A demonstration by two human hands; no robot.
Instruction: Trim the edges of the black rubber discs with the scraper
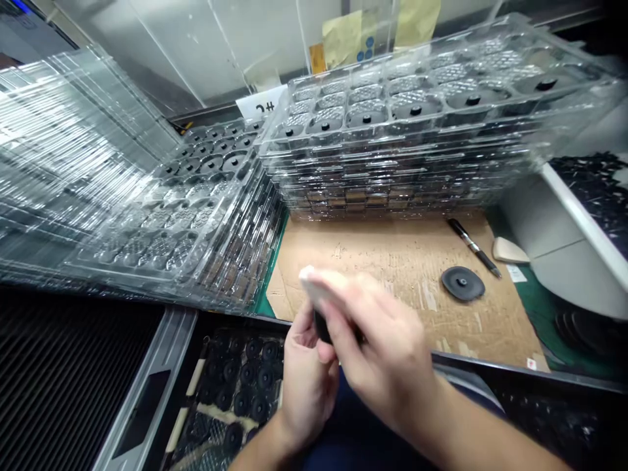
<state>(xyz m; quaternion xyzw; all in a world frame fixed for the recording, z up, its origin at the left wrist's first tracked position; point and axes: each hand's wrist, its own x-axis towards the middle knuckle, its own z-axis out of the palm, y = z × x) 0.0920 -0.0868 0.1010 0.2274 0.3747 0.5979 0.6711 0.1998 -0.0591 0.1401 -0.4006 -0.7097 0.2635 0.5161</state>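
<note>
In the middle, in front of the cardboard, my left hand [310,373] is closed round a black part [322,326], most of which is hidden by the fingers. My right hand [377,333] grips a pale flat piece [316,288] with a white end, held against or just over that part. Motion blurs the right hand, so I cannot make out the piece's exact kind or whether it touches. A black rubber-like disc [462,283] with a small raised centre lies to the right on the cardboard sheet [392,245].
Stacked clear plastic trays [363,140] stand at the back, with more trays [161,222] on the left; some pockets hold black discs. A pen [473,247] and an off-white wedge [510,251] lie near a white bin [564,229]. Below left sits a tray of black parts [245,373].
</note>
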